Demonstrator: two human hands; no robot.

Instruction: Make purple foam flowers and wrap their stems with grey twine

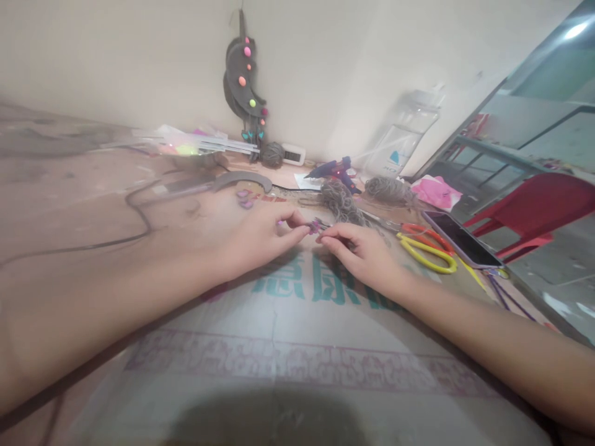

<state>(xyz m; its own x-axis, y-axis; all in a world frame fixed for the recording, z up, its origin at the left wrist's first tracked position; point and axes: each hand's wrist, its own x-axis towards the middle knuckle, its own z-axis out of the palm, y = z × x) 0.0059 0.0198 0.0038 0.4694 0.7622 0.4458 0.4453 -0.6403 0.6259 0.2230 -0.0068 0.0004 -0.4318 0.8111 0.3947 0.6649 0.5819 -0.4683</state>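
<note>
In the head view, my left hand [274, 232] pinches a small purple piece [315, 227] between thumb and fingertips. It looks like a little flower or charm, too blurred to name surely. My right hand [356, 248] is closed at the other side of it, thumb against forefinger, on what seems to be a thin strand of grey yarn. Just behind the fingers lies a loose tangle of grey yarn [341, 201]. Several purple pieces [245, 199] rest on the table beyond my left hand.
Scissors with orange and yellow handles [430, 254] and a phone [462, 238] lie to the right. Behind stand a blue glue gun [337, 173] and a clear bottle [402, 139]. A grey crescent ornament [239, 77] hangs on the wall. A black cable [144, 217] curves at left.
</note>
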